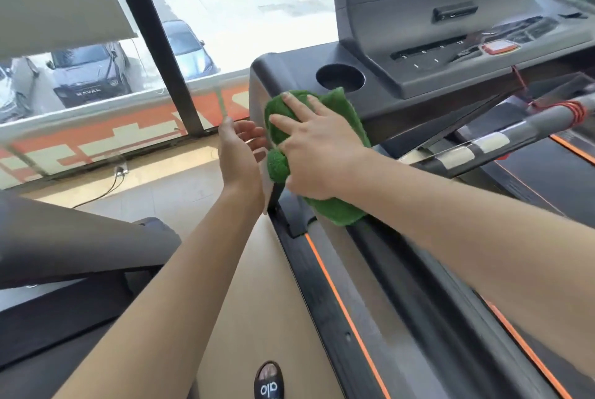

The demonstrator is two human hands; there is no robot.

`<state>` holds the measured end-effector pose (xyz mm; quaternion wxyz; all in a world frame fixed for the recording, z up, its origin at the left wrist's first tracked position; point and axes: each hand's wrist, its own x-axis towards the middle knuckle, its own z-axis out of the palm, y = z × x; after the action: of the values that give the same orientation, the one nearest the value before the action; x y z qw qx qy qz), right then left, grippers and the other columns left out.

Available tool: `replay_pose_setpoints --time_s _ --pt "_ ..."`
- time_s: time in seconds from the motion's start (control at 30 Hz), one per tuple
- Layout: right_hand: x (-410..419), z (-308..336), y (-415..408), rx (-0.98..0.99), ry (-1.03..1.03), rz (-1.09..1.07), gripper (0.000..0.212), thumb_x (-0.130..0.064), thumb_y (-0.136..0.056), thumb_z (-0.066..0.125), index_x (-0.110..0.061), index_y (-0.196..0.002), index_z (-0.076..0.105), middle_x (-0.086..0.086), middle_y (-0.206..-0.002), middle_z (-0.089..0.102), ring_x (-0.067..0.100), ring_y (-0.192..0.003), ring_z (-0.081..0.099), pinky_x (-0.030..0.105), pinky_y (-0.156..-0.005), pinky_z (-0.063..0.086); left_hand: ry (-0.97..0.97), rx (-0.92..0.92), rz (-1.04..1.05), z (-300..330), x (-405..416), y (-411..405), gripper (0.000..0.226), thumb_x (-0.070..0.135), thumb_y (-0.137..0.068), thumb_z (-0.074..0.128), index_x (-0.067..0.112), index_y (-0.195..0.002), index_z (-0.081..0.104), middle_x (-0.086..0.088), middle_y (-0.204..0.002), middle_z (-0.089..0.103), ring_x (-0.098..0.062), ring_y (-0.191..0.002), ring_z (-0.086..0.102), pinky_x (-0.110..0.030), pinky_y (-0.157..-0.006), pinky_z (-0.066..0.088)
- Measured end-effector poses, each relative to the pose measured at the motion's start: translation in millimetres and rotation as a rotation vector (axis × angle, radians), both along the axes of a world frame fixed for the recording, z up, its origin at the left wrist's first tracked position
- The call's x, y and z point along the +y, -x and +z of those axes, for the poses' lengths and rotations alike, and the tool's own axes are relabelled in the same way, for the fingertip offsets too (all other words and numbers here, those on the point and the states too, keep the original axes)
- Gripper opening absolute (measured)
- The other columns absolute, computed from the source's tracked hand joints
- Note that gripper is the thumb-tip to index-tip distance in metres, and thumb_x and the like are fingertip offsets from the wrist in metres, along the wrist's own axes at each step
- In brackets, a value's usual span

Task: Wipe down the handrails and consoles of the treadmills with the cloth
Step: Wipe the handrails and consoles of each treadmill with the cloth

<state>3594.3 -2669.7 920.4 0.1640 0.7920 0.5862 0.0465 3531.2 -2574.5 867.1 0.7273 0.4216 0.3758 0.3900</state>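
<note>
I see the dark grey treadmill console [418, 44] filling the upper right, its round cup holder [340, 77] sunk into the left wing and a grey front handrail [502, 137] with orange cord wound round it running off to the right. Below the cup holder my right hand [317, 144] lies flat with fingers spread, pressing the green cloth [341, 115] against the console's left side arm. My left hand [240, 153] hovers just beside the cloth, fingers relaxed and holding nothing.
</note>
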Motion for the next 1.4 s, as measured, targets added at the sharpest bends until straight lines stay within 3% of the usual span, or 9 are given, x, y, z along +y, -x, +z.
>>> replay_pose_setpoints --time_s 0.13,0.37,0.63,0.8,0.9,1.03,1.17,1.27,1.4 --pt "18.4 -5.7 10.2 -0.307 0.21 0.009 0.072 -0.051 -0.1 0.037 -0.015 -0.16 0.02 0.012 -0.169 0.006 0.039 -0.153 -0.011 0.058 -0.123 -0.003 -0.048 0.062 0.023 -11.1 16.1 14.1 0.038 0.036 -0.108 0.032 0.015 -0.087 0.057 -0.002 -0.086 0.063 -0.014 -0.077 0.058 -0.028 -0.076 0.044" --pt "-52.5 -24.0 51.9 -0.495 0.635 0.243 0.067 -0.043 -0.105 0.031 -0.001 -0.157 0.02 0.024 -0.166 0.005 0.044 -0.153 -0.005 0.061 -0.113 -0.02 -0.103 0.072 -0.054 -8.9 34.1 4.5 0.037 0.035 -0.107 0.032 0.011 -0.1 0.06 -0.004 -0.096 0.065 -0.015 -0.084 0.061 -0.027 -0.076 0.046" --pt "77.5 6.1 -25.0 -0.048 0.032 0.021 0.057 -0.044 -0.09 0.055 -0.022 -0.143 0.054 0.003 -0.163 0.029 0.024 -0.156 0.003 0.057 -0.124 0.001 -0.218 0.082 -0.102 -7.1 53.7 -3.4 0.04 0.033 -0.108 0.031 0.008 -0.11 0.063 -0.006 -0.105 0.066 -0.016 -0.095 0.062 -0.033 -0.088 0.048" --pt "65.2 3.3 -32.6 0.189 -0.197 -0.199 0.08 -0.036 -0.087 0.057 -0.033 -0.159 0.022 -0.001 -0.17 -0.003 0.028 -0.155 -0.003 0.049 -0.125 0.005 -0.294 0.088 -0.12 -4.1 68.4 -9.3 0.035 0.036 -0.105 0.031 0.019 -0.107 0.062 -0.004 -0.114 0.067 -0.015 -0.105 0.062 -0.034 -0.097 0.045" --pt "19.9 -9.8 -10.1 0.142 -0.169 -0.295 0.095 -0.039 -0.086 0.061 -0.03 -0.162 0.005 0.008 -0.168 -0.014 0.035 -0.155 -0.002 0.048 -0.126 0.007 -0.3 0.071 -0.18 -3.4 73.1 -19.0 0.035 0.032 -0.109 0.029 0.019 -0.116 0.061 -0.005 -0.123 0.065 -0.013 -0.113 0.06 -0.027 -0.093 0.044" --pt "-6.1 -25.4 8.9 -0.085 -0.139 -0.17 0.087 -0.036 -0.066 0.071 -0.016 -0.148 0.049 0.022 -0.164 0.022 0.052 -0.145 0.026 0.062 -0.115 0.03 -0.368 0.054 -0.269 0.9 78.0 -35.3 0.037 0.032 -0.11 0.027 0.021 -0.123 0.059 0.003 -0.121 0.063 -0.003 -0.11 0.057 -0.007 -0.077 0.042" --pt "43.9 -11.3 -9.6 -0.18 0.108 -0.08 0.081 -0.047 -0.091 0.051 -0.016 -0.16 0.021 0.015 -0.168 -0.007 0.049 -0.151 -0.011 0.064 -0.121 0.001 -0.354 0.034 -0.263 5.3 92.7 -50.0 0.047 0.049 -0.099 0.029 0.026 -0.129 0.057 0.004 -0.134 0.057 -0.009 -0.127 0.05 -0.026 -0.102 0.039" --pt "110.0 -8.4 -35.7 -0.263 0.164 -0.029 0.076 -0.053 -0.096 0.044 -0.018 -0.16 0.02 0.01 -0.169 -0.002 0.041 -0.152 -0.016 0.064 -0.121 -0.001 -0.325 0.053 -0.225 7.6 104.4 -49.9 0.044 0.042 -0.108 0.026 0.025 -0.136 0.055 0.006 -0.135 0.055 -0.004 -0.127 0.049 -0.017 -0.09 0.037" --pt "162.2 8.5 -72.8 0.04 -0.063 -0.131 0.054 -0.044 -0.089 0.055 -0.028 -0.14 0.055 0.006 -0.152 0.041 0.034 -0.147 0.024 0.054 -0.121 0.019 -0.338 0.13 -0.162 2.9 121.8 -49.1 0.045 0.042 -0.109 0.023 0.026 -0.138 0.053 0.004 -0.138 0.054 -0.009 -0.131 0.047 -0.021 -0.098 0.036"
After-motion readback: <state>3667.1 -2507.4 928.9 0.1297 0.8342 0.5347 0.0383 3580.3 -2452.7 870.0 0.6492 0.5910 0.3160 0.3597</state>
